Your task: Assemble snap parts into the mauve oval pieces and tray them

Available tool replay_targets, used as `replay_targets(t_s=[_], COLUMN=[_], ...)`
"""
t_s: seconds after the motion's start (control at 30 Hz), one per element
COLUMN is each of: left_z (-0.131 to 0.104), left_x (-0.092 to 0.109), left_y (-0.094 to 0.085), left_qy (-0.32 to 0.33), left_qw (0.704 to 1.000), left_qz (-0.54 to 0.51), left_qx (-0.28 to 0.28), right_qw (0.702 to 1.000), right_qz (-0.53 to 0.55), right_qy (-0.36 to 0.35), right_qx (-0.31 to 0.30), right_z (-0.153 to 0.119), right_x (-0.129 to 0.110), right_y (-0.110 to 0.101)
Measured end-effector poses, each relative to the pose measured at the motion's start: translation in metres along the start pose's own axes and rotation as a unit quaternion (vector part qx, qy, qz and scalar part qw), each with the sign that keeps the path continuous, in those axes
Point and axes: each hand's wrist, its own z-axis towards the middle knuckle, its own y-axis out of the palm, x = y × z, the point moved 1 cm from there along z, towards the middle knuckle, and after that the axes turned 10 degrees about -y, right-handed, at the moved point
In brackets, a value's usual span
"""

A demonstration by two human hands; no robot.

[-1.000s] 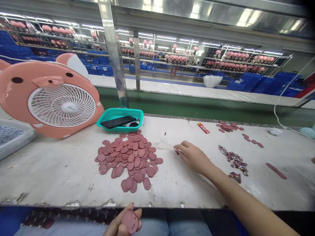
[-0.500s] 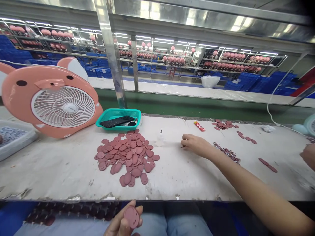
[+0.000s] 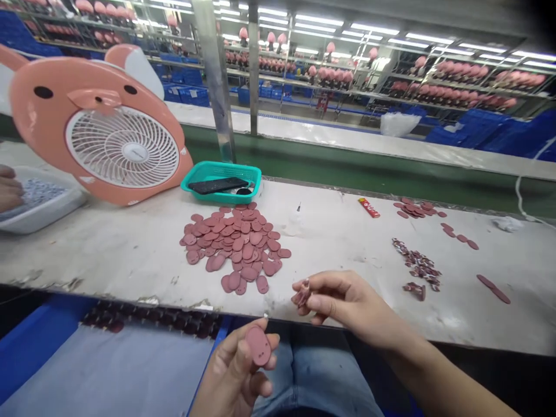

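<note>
My left hand (image 3: 237, 368) is closed on a dusty-pink oval disc (image 3: 259, 346) with small dark holes, held in front of the table edge over my lap. Close by on the right, my right hand (image 3: 343, 298) pinches a small reddish-brown piece (image 3: 301, 295) with a pale tip; its exact kind is unclear. Beyond my hands lies a heap of similar oval discs (image 3: 238, 240). A small whitish bottle with a dark needle tip (image 3: 299, 207) stands behind the heap's right side. Several small reddish-brown pieces (image 3: 419, 266) are scattered right of my right hand.
An orange animal-shaped fan (image 3: 130, 147) stands at the left, next to a teal basket (image 3: 191, 190) holding a black phone. Another person's hand (image 3: 9, 188) is in a white tray (image 3: 65, 202). A red packet (image 3: 369, 207) and more discs (image 3: 417, 207) lie on the right.
My right hand has come from the table near the bottle toward my left hand, now with the small piece in its fingers. My left hand, still holding the disc, is slightly higher. The view has shifted.
</note>
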Motion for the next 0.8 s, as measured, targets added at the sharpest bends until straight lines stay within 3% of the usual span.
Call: replay_targets(t_s=[0.1, 0.23, 0.8], left_z=[-0.007, -0.011, -0.009], left_x=[0.002, 0.005, 0.007], left_y=[0.002, -0.002, -0.005], left_qy=[-0.013, -0.023, -0.051], left_qw=[0.999, 0.998, 0.996], left_qz=[0.011, 0.037, 0.047], left_qx=[-0.034, -0.052, -0.061], right_qw=[0.997, 0.99, 0.965], right_qz=[0.029, -0.018, -0.131], right_qy=[-0.064, -0.125, -0.161], right_qx=[-0.021, -0.057, -0.157], right_z=[-0.004, -0.004, 0.004], right_x=[-0.019, -0.029, -0.043], right_y=[0.026, 0.038, 0.033])
